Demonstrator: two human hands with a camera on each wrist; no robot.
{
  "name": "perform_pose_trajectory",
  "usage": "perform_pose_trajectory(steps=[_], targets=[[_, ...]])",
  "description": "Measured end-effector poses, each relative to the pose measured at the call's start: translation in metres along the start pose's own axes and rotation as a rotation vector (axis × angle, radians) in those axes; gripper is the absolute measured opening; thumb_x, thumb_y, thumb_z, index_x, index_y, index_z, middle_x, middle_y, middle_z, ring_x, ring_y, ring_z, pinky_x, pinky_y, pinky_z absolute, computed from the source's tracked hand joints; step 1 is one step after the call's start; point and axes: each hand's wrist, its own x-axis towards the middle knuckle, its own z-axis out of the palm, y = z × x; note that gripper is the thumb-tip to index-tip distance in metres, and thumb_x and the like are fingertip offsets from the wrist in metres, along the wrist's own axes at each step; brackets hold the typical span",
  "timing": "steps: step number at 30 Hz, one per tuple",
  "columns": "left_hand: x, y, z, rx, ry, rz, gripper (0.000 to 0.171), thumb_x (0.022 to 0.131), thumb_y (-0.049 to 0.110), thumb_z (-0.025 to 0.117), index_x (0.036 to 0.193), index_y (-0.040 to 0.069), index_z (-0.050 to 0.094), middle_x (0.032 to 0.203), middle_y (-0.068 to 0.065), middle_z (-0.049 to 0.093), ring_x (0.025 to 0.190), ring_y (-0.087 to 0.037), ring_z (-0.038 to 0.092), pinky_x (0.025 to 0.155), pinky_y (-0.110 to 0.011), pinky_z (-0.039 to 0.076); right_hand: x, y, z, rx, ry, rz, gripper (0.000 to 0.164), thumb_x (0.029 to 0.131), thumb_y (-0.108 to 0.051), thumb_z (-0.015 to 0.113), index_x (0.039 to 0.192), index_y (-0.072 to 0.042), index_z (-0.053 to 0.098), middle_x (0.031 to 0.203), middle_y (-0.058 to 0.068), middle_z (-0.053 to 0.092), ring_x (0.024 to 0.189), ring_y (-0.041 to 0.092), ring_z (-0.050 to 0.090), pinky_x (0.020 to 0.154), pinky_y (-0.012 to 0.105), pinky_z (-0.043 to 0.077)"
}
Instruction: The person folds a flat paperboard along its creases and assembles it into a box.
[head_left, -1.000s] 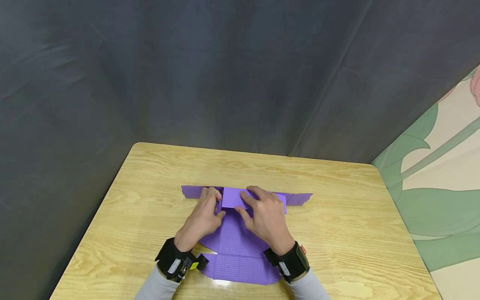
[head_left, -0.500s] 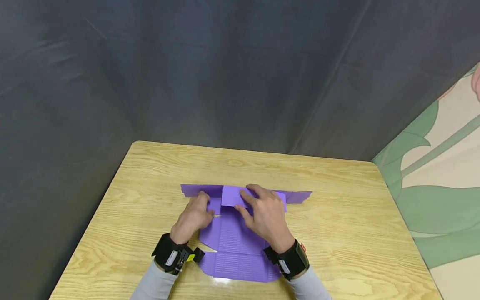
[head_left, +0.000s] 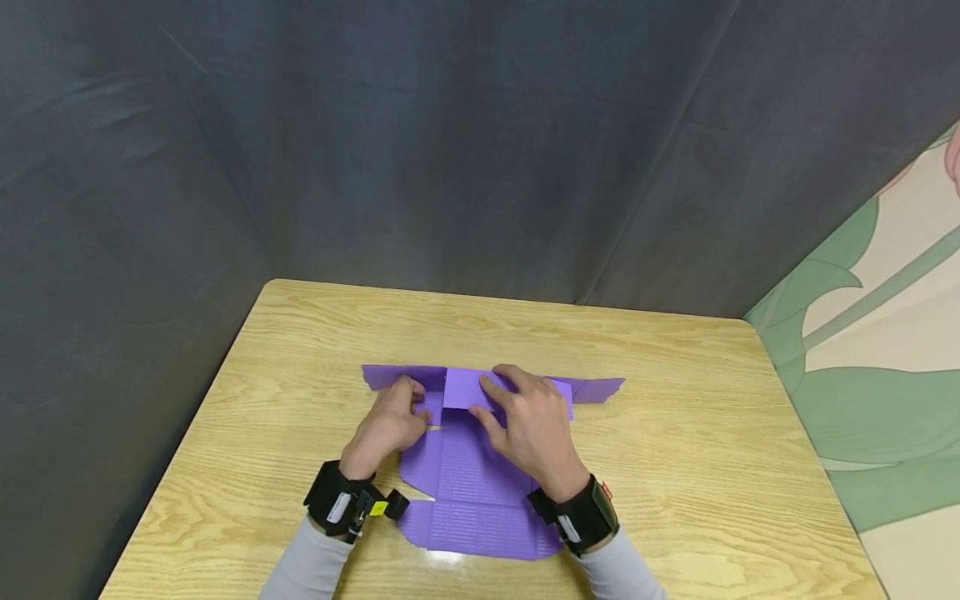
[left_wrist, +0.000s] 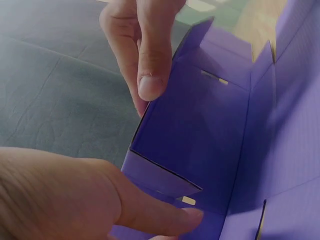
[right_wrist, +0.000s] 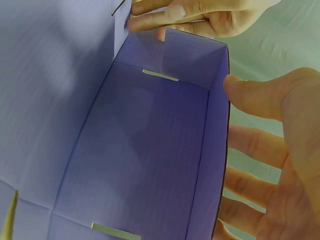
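Note:
A purple cardboard box [head_left: 476, 475], partly folded, lies on the wooden table with its front panels flat and its far wall standing. My right hand [head_left: 532, 425] holds the lifted far panel. In the right wrist view, its thumb [right_wrist: 255, 97] sits at the wall's edge while the fingers spread along the outside. My left hand [head_left: 390, 423] is at the box's left end. Its fingertips touch the outside of the small upright end flap [right_wrist: 192, 57], fingers mostly straight in the right wrist view. A slot [right_wrist: 160, 75] shows at the foot of that end.
Purple side flaps [head_left: 596, 389] stick out left and right of the far wall. A dark curtain [head_left: 450, 167] hangs behind the wooden table [head_left: 675, 450], and a patterned green and cream cloth [head_left: 877, 400] stands at the right.
My left hand has moved left from the folded panel's corner to the left end flap, then stayed near there. My right hand keeps its hold on the far panel.

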Motion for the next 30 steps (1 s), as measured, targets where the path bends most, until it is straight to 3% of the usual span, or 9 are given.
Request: perform_pose_trajectory(steps=[4,10,16,21,30], targets=[[0.002,-0.0021,-0.0015,-0.026,0.025,0.001,0.029,0.094,-0.003,0.07,0.121,-0.006,0.058,0.116,-0.023,0.067,0.102,-0.03,0.064,0.093,-0.046,0.055,0.0007,-0.0001,-0.0005,0.002,-0.004,0.002,0.042,0.092,-0.046,0.081,0.122,-0.016,0.082,0.125,0.01,0.075,0.11,0.03,0.075,0.092,0.048,0.061],[0.0057,-0.0069,0.0007,-0.039,0.007,0.002,0.029,0.094,-0.003,0.069,0.12,-0.005,0.056,0.119,-0.023,0.064,0.109,-0.034,0.063,0.103,-0.05,0.052,0.0008,-0.0002,-0.001,0.008,-0.019,0.007,0.042,0.092,-0.045,0.081,0.123,-0.016,0.082,0.126,0.009,0.075,0.111,0.03,0.075,0.092,0.049,0.061],[0.0067,-0.0085,0.0029,-0.04,0.01,-0.01,0.03,0.094,-0.003,0.069,0.119,-0.005,0.053,0.111,-0.019,0.062,0.095,-0.027,0.059,0.093,-0.046,0.053,0.0001,0.0,-0.0013,0.012,-0.014,0.006,0.041,0.092,-0.044,0.081,0.123,-0.017,0.082,0.126,0.009,0.075,0.111,0.03,0.075,0.092,0.049,0.061],[0.0048,-0.0077,0.0045,-0.067,-0.005,-0.008,0.03,0.094,-0.005,0.067,0.12,-0.003,0.052,0.107,-0.018,0.062,0.094,-0.026,0.06,0.085,-0.041,0.054,-0.0007,0.0006,-0.0008,0.01,-0.021,0.01,0.041,0.093,-0.045,0.081,0.123,-0.016,0.082,0.126,0.009,0.075,0.111,0.03,0.075,0.092,0.049,0.061],[0.0013,-0.0003,0.0072,-0.06,-0.006,0.023,0.038,0.093,-0.007,0.061,0.129,-0.006,0.051,0.121,-0.02,0.07,0.099,-0.025,0.067,0.089,-0.04,0.057,-0.0002,0.0004,-0.0014,0.014,-0.019,0.008,0.041,0.093,-0.045,0.081,0.122,-0.016,0.082,0.125,0.009,0.074,0.11,0.03,0.075,0.092,0.049,0.061]])
